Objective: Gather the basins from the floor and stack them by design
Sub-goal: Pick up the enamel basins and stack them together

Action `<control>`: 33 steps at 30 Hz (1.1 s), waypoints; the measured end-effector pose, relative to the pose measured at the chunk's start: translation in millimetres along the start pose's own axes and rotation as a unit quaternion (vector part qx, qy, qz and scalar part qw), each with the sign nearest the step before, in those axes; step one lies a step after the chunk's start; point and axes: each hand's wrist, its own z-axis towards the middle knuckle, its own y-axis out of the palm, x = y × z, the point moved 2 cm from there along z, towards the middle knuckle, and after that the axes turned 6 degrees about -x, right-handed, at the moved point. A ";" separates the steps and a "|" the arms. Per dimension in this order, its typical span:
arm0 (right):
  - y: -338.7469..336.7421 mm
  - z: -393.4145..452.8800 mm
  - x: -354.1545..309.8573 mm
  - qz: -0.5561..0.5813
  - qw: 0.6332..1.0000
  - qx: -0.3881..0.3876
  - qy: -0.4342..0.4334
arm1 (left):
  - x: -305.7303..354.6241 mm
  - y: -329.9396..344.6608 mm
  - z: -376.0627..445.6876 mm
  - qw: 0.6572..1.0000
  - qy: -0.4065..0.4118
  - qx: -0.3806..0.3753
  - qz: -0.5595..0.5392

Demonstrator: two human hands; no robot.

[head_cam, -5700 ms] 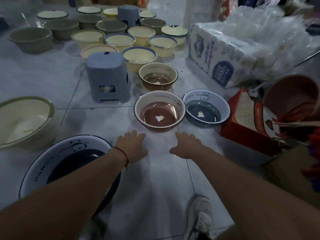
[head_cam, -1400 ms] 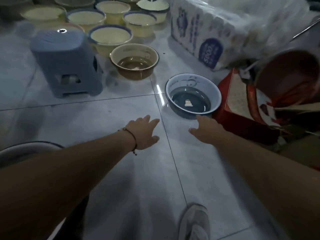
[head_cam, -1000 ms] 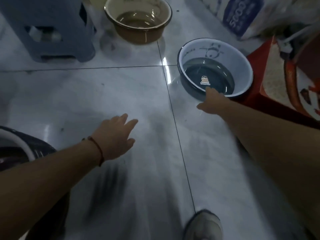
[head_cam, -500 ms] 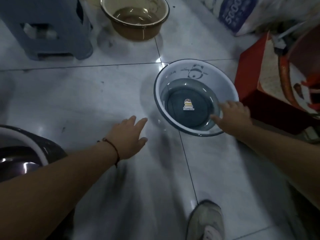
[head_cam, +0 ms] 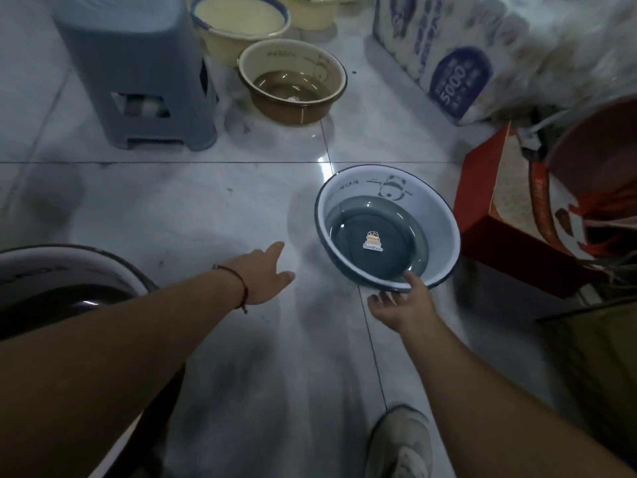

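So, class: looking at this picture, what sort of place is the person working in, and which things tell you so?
Probably a household-goods shop or stockroom. Many basins stand on the tiled floor, like the blue panda basin with a sticker inside; a wrapped multipack of tissue sits beside them.

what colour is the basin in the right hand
Blue-grey base, pale wall with a panda drawing, dark rim: the basin, head view.

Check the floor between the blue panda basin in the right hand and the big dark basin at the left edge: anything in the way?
Nothing on the floor. Only the open left hand hovers between the blue panda basin, pinched at its near rim by the right hand, and the large dark basin.
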 end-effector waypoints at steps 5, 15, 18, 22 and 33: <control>16.6 -23.6 5.8 -0.077 0.996 0.040 -0.019 | -26.4 -1.2 -32.1 0.998 -0.004 -0.030 0.053; 31.3 -131.1 25.3 -0.285 0.955 -0.043 -0.073 | -100.4 -78.6 -153.2 0.993 -0.040 0.089 -0.071; 72.1 -183.3 52.2 -0.380 0.912 -0.136 -0.073 | -143.6 -79.6 -207.6 0.955 0.000 0.195 -0.224; 105.8 -228.7 124.7 -0.493 0.844 -0.209 -0.041 | -214.3 -51.9 -292.2 0.888 -0.049 0.330 -0.317; 110.1 -201.2 266.5 -0.672 0.699 -0.202 -0.136 | -321.0 85.8 -336.4 0.836 -0.252 0.304 -0.381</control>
